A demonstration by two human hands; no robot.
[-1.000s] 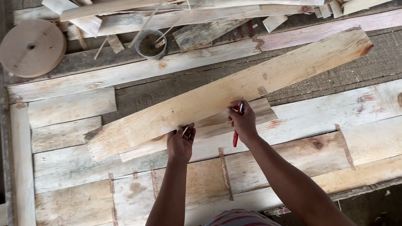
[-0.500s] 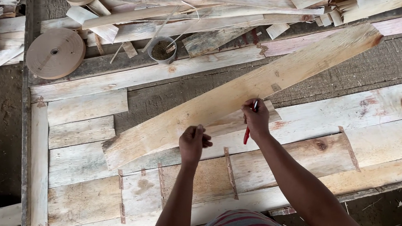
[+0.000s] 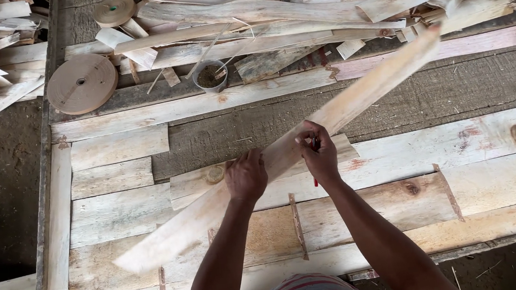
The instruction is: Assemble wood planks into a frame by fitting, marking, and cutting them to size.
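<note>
A rough wooden tabletop [image 3: 391,99], its far half bare grey board, carries pale veneer sheets [image 3: 391,177] laid edge to edge and joined by short brown tape strips [image 3: 297,219]. A long, narrow veneer strip [image 3: 284,155] lies slantwise over the sheets. Beyond the strip's middle stands a small round tin [image 3: 209,76]; left of the tin lies a flat roll of brown tape [image 3: 81,83], and behind the tin a heap of veneer offcuts [image 3: 296,8].
</note>
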